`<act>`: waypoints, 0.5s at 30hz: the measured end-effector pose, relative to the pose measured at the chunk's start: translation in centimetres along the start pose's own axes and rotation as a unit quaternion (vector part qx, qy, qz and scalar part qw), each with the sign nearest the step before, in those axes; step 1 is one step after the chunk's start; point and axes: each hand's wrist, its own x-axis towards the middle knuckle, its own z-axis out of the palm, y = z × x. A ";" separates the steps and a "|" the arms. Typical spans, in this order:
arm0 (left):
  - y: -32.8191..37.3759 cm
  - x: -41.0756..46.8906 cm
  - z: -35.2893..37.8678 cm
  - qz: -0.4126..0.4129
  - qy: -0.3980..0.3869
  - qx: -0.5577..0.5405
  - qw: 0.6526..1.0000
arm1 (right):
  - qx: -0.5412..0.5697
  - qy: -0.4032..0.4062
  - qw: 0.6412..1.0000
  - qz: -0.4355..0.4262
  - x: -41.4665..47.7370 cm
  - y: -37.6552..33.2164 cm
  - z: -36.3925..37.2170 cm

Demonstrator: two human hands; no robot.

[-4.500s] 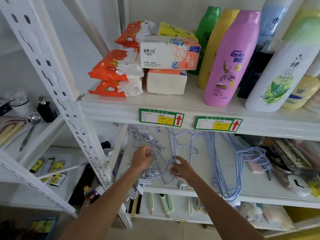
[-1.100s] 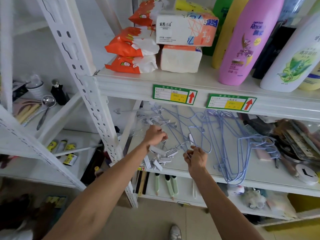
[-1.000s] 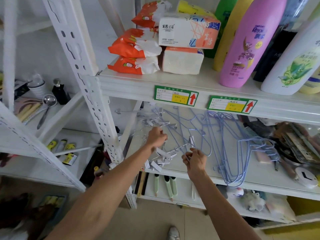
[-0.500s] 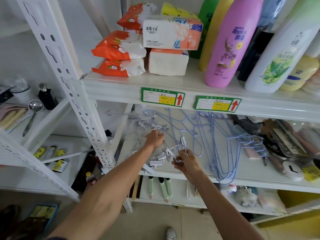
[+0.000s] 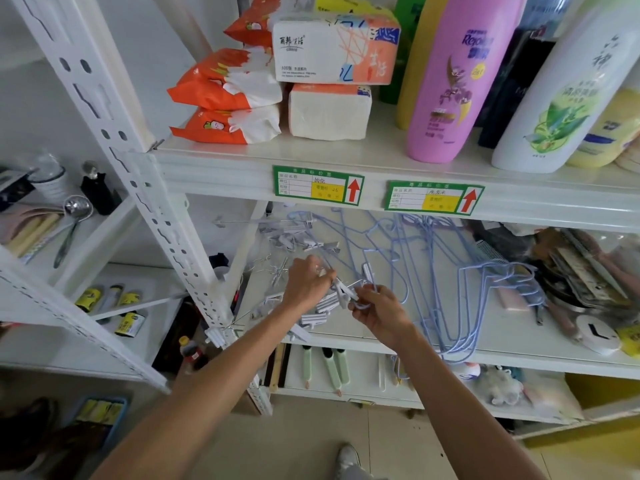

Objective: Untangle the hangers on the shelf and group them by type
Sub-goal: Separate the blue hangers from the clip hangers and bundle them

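On the middle shelf [image 5: 512, 344] lies a tangle of hangers. Silver wire hangers with white clips [image 5: 294, 237] are piled at the left. Several light-blue wire hangers [image 5: 446, 271] spread across the centre and right. My left hand [image 5: 306, 284] grips the wire of a clip hanger above the white clips. My right hand [image 5: 375, 310] pinches a white clip [image 5: 367, 273] on that same hanger, where it crosses a blue hanger. The two hands are close together near the shelf's front edge.
The upper shelf edge with green price tags [image 5: 318, 185] hangs just above the hands. A white perforated upright [image 5: 145, 174] stands at the left. Combs, packets and a round white item [image 5: 595, 332] crowd the shelf's right end. Bottles and tissue packs stand above.
Both hands have drawn closer together toward the shelf front. My right hand now holds a white clip raised off the pile, where it earlier worked among the blue wires.
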 end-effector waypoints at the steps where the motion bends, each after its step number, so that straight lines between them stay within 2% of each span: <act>1: -0.2 -0.6 0.1 -0.010 0.041 0.008 0.999 | 0.011 -0.011 1.000 -0.001 0.0 0.0 0.0; 2: 0.1 -1.3 0.2 -0.034 0.048 0.006 0.998 | 0.019 -0.014 1.000 -0.002 0.1 0.1 0.0; 4: 1.0 -2.5 0.3 -0.126 -0.044 -0.079 0.988 | 0.017 -0.004 1.000 0.004 0.2 0.5 0.0; 6: 1.7 -2.8 0.0 -0.216 -0.130 -0.199 0.947 | -0.001 -0.006 1.000 0.007 0.4 1.0 -0.1; 10: 1.3 -2.6 -0.4 -0.250 -0.137 -0.264 0.922 | -0.026 -0.007 1.000 0.002 0.4 1.3 0.1; 15: 1.3 -2.7 -0.7 -0.240 -0.140 -0.249 0.928 | -0.053 0.000 0.999 -0.003 -0.2 1.4 1.0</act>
